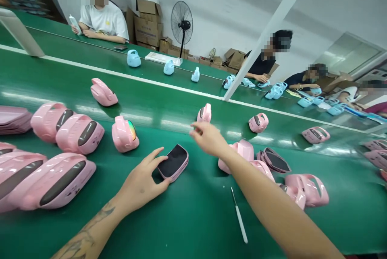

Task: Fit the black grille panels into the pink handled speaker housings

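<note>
My left hand (142, 182) rests on the green belt with its fingers spread, touching the near edge of a pink shell with a dark screen (173, 161). My right hand (208, 138) reaches forward over the belt, fingers loosely extended and holding nothing, just short of a small upright pink speaker (204, 113). Another pink speaker with a lit coloured panel (125, 134) stands to the left of both hands.
Several pink housings (51, 178) lie at the left, more pink parts (305, 188) at the right. A thin white-handled tool (239, 216) lies near my right forearm. Blue speakers (133, 58) stand on the far belt, where other people sit. A white post (266, 35) slants across.
</note>
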A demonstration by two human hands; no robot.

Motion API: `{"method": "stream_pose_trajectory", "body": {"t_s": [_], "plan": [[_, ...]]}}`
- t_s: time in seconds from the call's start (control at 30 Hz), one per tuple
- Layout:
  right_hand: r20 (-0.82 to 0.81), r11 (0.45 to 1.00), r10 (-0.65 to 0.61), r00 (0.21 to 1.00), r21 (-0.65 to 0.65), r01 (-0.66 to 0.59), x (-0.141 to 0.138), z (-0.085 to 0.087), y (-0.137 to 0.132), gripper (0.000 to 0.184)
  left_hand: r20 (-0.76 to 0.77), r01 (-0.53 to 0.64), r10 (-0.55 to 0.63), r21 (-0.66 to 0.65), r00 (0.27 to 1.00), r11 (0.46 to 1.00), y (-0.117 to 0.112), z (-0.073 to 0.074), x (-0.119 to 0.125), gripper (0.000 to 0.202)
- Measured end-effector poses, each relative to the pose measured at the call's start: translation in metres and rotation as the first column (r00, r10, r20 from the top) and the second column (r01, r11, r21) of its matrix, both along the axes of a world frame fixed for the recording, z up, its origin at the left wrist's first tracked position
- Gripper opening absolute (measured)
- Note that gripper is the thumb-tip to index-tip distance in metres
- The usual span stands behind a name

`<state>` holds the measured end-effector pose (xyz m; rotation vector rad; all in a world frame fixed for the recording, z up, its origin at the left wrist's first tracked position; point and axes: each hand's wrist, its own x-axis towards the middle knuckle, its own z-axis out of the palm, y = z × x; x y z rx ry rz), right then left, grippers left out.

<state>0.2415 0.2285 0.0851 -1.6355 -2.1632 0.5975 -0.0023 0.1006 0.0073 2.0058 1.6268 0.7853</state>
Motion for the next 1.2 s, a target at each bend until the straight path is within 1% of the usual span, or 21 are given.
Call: {"method": "stream_pose_trajectory", "body": {"t_s": [0.03, 0.1, 0.2, 0.27, 0.33, 0.4, 0.47, 0.57, 0.63, 0.73, 0.77, 0.8, 0.87, 0.9, 0.93, 1.0, 1.03, 1.07, 1.1, 1.13, 1.2], "plan": [[-0.011, 0.997, 0.074, 0.997, -0.015, -0.074, -0.004, -0.007, -0.016, 0.039, 0.004, 0.014, -0.014, 0.042, 1.0, 0.999, 0.0, -0.003, 0.0, 0.045], [-0.029, 0.99, 0.136, 0.99, -0.019, -0.137, -0.011, -0.022, -0.04, 0.033, 0.012, 0.038, -0.04, 0.098, 0.999, 0.994, 0.0, -0.01, 0.0, 0.04], [-0.074, 0.994, 0.109, 0.991, 0.009, -0.109, -0.018, -0.037, -0.059, 0.023, 0.01, 0.046, -0.048, 0.134, 0.999, 0.99, 0.0, -0.018, -0.001, 0.045], [-0.136, 0.997, 0.074, 0.988, 0.031, -0.071, -0.02, -0.04, -0.066, 0.025, -0.007, 0.064, -0.064, 0.168, 0.998, 0.984, 0.0, -0.018, -0.001, 0.051], [-0.223, 0.998, 0.046, 0.974, 0.041, -0.037, -0.019, -0.039, -0.071, 0.026, -0.018, 0.092, -0.091, 0.229, 0.996, 0.969, -0.001, -0.018, -0.001, 0.055], [-0.327, 0.999, 0.01, 0.945, 0.033, 0.001, -0.016, -0.035, -0.075, 0.025, -0.017, 0.108, -0.108, 0.297, 0.994, 0.949, -0.001, -0.017, 0.001, 0.06], [-0.443, 0.999, -0.044, 0.896, -0.009, 0.045, -0.013, -0.031, -0.077, 0.021, -0.018, 0.109, -0.11, 0.36, 0.994, 0.927, 0.0, -0.015, 0.001, 0.07], [-0.622, 0.989, -0.127, 0.772, -0.134, 0.055, -0.008, -0.028, -0.079, 0.02, -0.026, 0.123, -0.124, 0.434, 0.992, 0.893, -0.001, -0.006, -0.001, 0.082], [-0.727, 0.975, -0.158, 0.669, -0.221, -0.01, -0.007, -0.026, -0.081, 0.034, -0.001, 0.139, -0.153, 0.425, 0.988, 0.894, -0.005, 0.006, -0.004, 0.083], [-0.837, 0.937, -0.166, 0.522, -0.299, -0.18, -0.014, -0.025, -0.09, 0.061, 0.053, 0.156, -0.185, 0.344, 0.981, 0.926, -0.013, 0.031, -0.003, 0.081], [-0.87, 0.905, -0.181, 0.459, -0.329, -0.268, -0.018, -0.025, -0.094, 0.067, 0.056, 0.165, -0.192, 0.32, 0.98, 0.933, -0.016, 0.041, -0.001, 0.081], [-0.901, 0.854, -0.217, 0.375, -0.361, -0.374, -0.022, -0.025, -0.097, 0.073, 0.049, 0.174, -0.196, 0.296, 0.979, 0.939, -0.017, 0.05, 0.002, 0.081], [-0.92, 0.72, -0.344, 0.187, -0.386, -0.577, -0.03, -0.025, -0.101, 0.082, 0.011, 0.207, -0.214, 0.222, 0.977, 0.953, -0.013, 0.067, 0.005, 0.081], [-0.902, 0.663, -0.42, 0.1, -0.381, -0.645, -0.033, -0.024, -0.101, 0.083, -0.015, 0.238, -0.239, 0.166, 0.971, 0.957, -0.007, 0.075, 0.004, 0.082], [-0.873, 0.633, -0.486, 0.028, -0.375, -0.677, -0.035, -0.024, -0.099, 0.083, -0.038, 0.272, -0.269, 0.102, 0.962, 0.957, 0.002, 0.083, -0.002, 0.084], [-0.826, 0.653, -0.559, -0.07, -0.387, -0.651, -0.036, -0.023, -0.092, 0.079, -0.058, 0.306, -0.306, -0.011, 0.95, 0.952, 0.032, 0.098, -0.025, 0.088], [-0.809, 0.675, -0.579, -0.105, -0.403, -0.618, -0.034, -0.023, -0.087, 0.077, -0.039, 0.234, -0.235, -0.026, 0.971, 0.972, 0.053, 0.105, -0.043, 0.082], [-0.799, 0.698, -0.587, -0.13, -0.418, -0.582, -0.031, -0.023, -0.082, 0.076, -0.023, 0.067, -0.068, -0.008, 0.997, 0.998, 0.077, 0.111, -0.064, 0.076], [-0.797, 0.719, -0.587, -0.146, -0.429, -0.547, -0.028, -0.023, -0.077, 0.076, -0.014, -0.153, 0.154, 0.025, 0.988, 0.988, 0.102, 0.116, -0.086, 0.074], [-0.798, 0.736, -0.583, -0.155, -0.438, -0.516, -0.024, -0.024, -0.073, 0.077, -0.011, -0.27, 0.271, 0.045, 0.963, 0.962, 0.129, 0.119, -0.109, 0.079], [-0.797, 0.756, -0.581, -0.164, -0.454, -0.471, -0.018, -0.024, -0.067, 0.078, 0.013, -0.399, 0.399, 0.085, 0.917, 0.913, 0.177, 0.12, -0.149, 0.086]]}}
